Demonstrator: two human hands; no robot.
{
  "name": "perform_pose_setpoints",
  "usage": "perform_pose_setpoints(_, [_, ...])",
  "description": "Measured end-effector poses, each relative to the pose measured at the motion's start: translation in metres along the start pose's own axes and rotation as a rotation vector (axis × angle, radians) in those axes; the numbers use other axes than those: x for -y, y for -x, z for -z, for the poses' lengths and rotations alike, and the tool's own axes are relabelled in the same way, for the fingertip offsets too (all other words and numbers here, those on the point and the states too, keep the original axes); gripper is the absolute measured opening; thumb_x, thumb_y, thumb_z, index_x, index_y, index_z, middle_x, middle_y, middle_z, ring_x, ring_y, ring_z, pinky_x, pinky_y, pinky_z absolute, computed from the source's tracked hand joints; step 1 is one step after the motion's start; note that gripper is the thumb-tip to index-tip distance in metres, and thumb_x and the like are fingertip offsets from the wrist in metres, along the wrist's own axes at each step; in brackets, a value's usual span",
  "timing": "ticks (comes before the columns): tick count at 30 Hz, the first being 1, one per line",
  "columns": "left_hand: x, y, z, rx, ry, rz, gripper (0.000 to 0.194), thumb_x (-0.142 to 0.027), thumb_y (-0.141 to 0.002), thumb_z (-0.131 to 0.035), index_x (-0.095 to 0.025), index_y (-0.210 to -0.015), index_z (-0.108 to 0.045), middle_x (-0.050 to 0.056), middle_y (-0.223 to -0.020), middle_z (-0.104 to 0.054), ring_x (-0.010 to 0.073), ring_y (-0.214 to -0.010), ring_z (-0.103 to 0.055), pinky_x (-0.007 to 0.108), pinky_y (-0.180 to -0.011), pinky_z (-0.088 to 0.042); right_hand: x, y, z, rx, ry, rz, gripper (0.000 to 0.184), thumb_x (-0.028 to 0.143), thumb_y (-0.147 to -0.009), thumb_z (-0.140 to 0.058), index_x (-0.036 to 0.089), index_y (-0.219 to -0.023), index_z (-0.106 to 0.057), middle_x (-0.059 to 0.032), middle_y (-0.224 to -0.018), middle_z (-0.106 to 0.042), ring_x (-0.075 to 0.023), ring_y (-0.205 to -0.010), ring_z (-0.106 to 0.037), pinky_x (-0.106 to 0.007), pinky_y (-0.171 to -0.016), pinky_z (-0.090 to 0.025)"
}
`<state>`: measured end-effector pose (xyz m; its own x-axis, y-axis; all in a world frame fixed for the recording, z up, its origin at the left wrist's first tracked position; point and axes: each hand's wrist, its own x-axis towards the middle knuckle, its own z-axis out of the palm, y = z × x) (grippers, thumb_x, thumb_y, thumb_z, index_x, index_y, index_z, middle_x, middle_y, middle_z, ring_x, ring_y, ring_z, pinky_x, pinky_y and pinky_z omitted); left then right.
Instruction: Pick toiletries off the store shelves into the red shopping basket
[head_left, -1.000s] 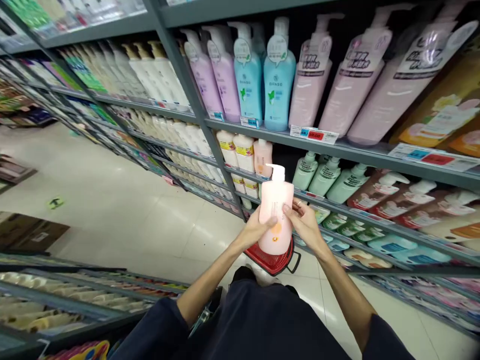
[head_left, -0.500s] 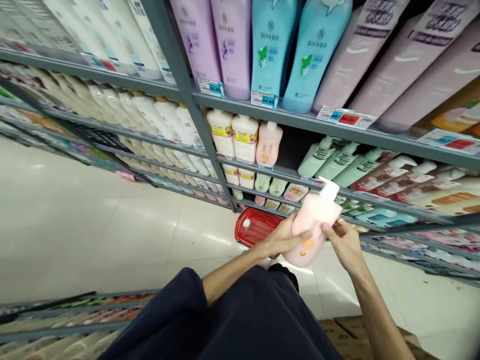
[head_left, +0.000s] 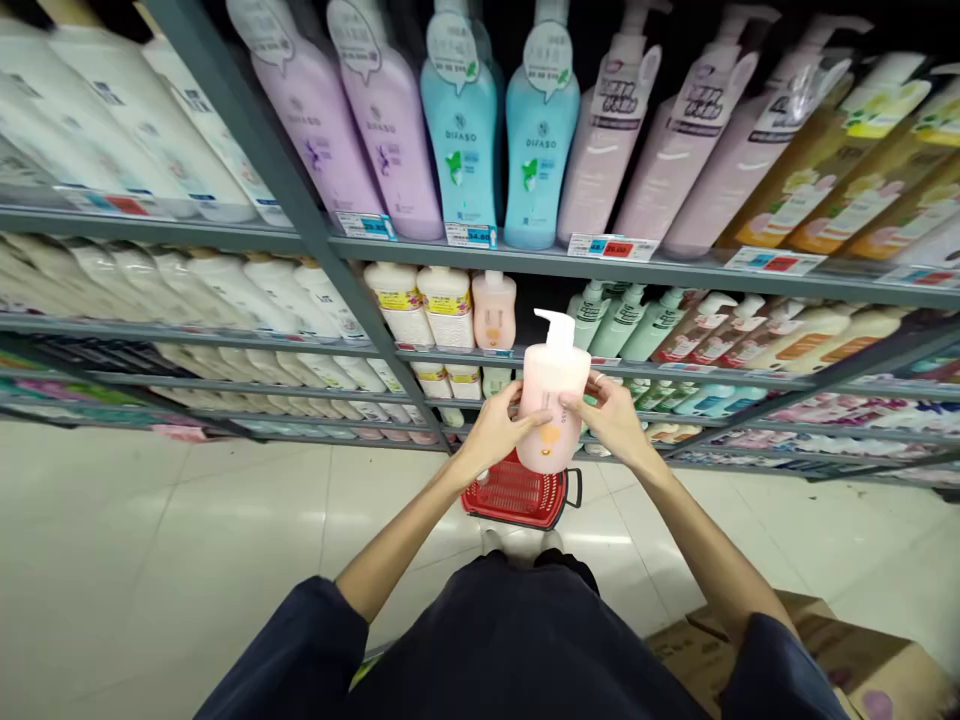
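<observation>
Bottle (head_left: 555, 378), pink — left hand (head_left: 496, 430) clamped on one side, right hand (head_left: 613, 420) on other — thumbs (head_left: 531, 424) across front.

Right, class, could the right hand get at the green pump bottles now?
Probably not: the right hand is busy on the held pink bottle, though the green pump bottles look unblocked.

"DIFASO" is written on the tall blue plastic bottles (head_left: 541, 165) and tall purple plastic bottles (head_left: 391, 135); one white-and-blue price label (head_left: 471, 236) shows "34.80".

Shop, shelves (head_left: 540, 262) of pump bottles (head_left: 541, 150), price tags (head_left: 611, 247), shopping basket (head_left: 514, 495)
</observation>
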<state>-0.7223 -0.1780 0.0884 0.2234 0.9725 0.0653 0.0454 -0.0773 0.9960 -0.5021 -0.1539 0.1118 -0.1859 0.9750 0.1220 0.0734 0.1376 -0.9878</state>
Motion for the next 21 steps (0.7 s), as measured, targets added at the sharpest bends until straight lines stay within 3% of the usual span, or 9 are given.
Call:
perform_pose_setpoints(7, [0.023, -0.019, 0.004, -0.057, 0.035, 0.047, 0.057, -0.040, -0.080, -0.091, -0.012, -0.126, -0.074, 0.018, -0.131, -0.080, 0.0346, -0.118, -0.077, 0.047, -0.103, -0.063, -0.024, -0.024, 0.002, 0.103, 0.039, -0.063, 0.073, 0.059, -0.073, -0.096, 0.017, -0.129, -0.077, -0.0137, -0.133, -0.079, -0.0362, -0.124, -0.074, -0.054, -0.111, -0.061])
perform_pose_setpoints(13, [0.013, -0.018, 0.004, -0.070, 0.030, 0.053, 0.066, -0.052, -0.078, -0.093, -0.009, -0.126, -0.077, 0.019, -0.128, -0.082, 0.0358, -0.117, -0.078, 0.045, -0.101, -0.064, -0.021, -0.028, 0.004, 0.127, 0.017, -0.068, 0.073, 0.073, -0.076, -0.089, 0.017, -0.121, -0.078, -0.0117, -0.126, -0.082, -0.0337, -0.118, -0.076, -0.050, -0.109, -0.062])
perform_pose_setpoints(17, [0.002, -0.011, 0.002, -0.084, 0.020, 0.059, 0.069, -0.057, -0.077, -0.093, -0.007, -0.122, -0.080, 0.019, -0.124, -0.083, 0.0361, -0.113, -0.078, 0.046, -0.099, -0.064, -0.014, -0.024, 0.010, 0.176, -0.014, -0.101, 0.073, 0.091, -0.085, -0.066, 0.018, -0.093, -0.075, -0.0078, -0.101, -0.081, -0.0279, -0.098, -0.075, -0.045, -0.095, -0.068])
perform_pose_setpoints(21, [-0.008, -0.008, 0.000, -0.047, 0.036, 0.047, 0.071, -0.061, -0.077, -0.092, -0.007, -0.122, -0.080, 0.018, -0.120, -0.084, 0.0344, -0.108, -0.079, 0.045, -0.096, -0.065, -0.005, -0.021, 0.014, 0.165, 0.007, -0.103, 0.072, 0.092, -0.085, -0.064, 0.021, -0.083, -0.069, -0.0041, -0.089, -0.076, -0.0241, -0.091, -0.073, -0.042, -0.092, -0.068])
